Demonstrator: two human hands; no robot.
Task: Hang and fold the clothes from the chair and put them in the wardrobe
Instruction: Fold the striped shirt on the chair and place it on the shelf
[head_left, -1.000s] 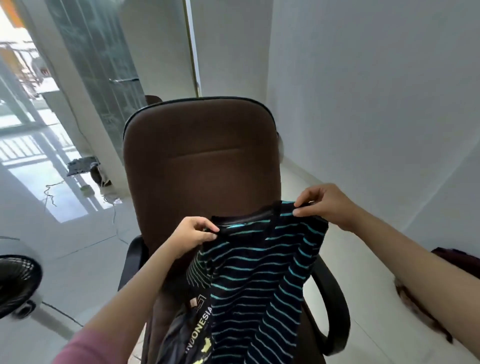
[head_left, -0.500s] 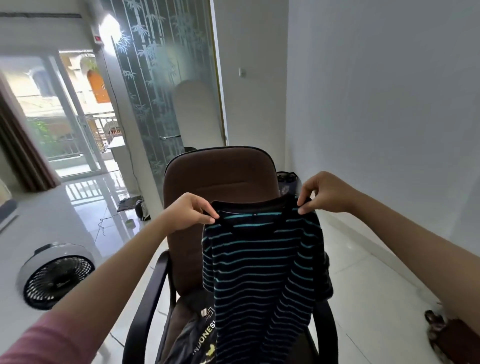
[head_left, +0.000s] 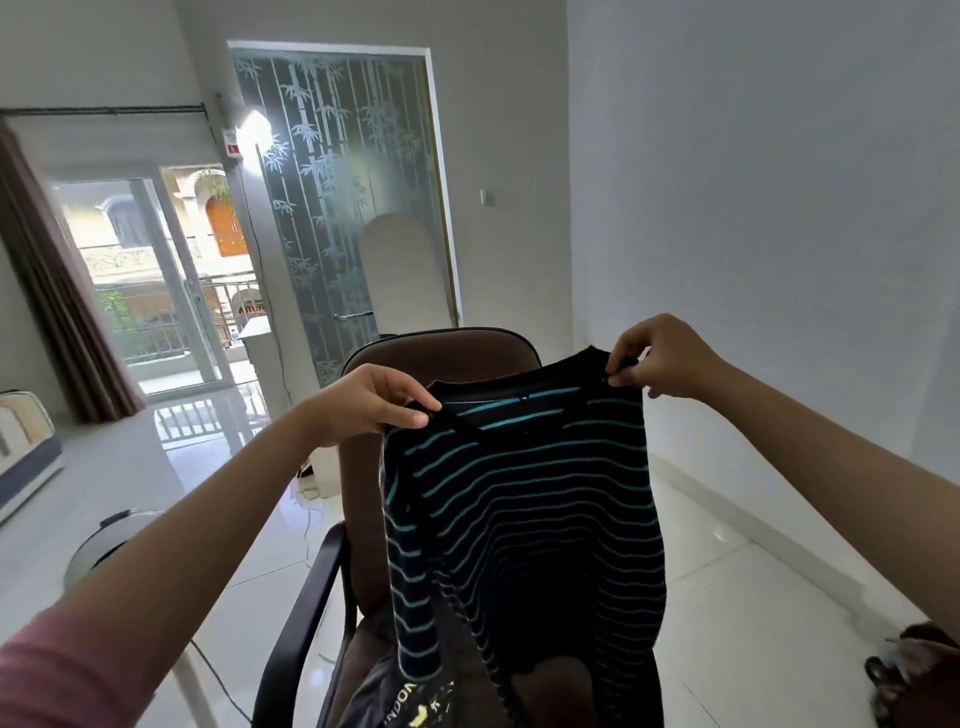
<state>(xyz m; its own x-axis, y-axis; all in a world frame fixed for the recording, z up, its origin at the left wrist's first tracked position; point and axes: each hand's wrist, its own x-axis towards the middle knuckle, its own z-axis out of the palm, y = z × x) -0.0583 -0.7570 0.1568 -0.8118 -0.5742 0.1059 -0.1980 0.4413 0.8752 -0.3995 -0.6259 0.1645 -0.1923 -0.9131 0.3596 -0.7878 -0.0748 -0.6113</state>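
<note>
Striped sweater (head_left: 524, 499) now lifted higher off the brown office chair (head_left: 363, 467), left hand (head_left: 371, 402) and right hand (head_left: 660, 358) pinching its shoulders, arms outstretched

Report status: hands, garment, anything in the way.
Left hand and right hand pinch the black teal-striped shirt at its shoulders. It hangs before the brown office chair. Nothing blocking.
</note>
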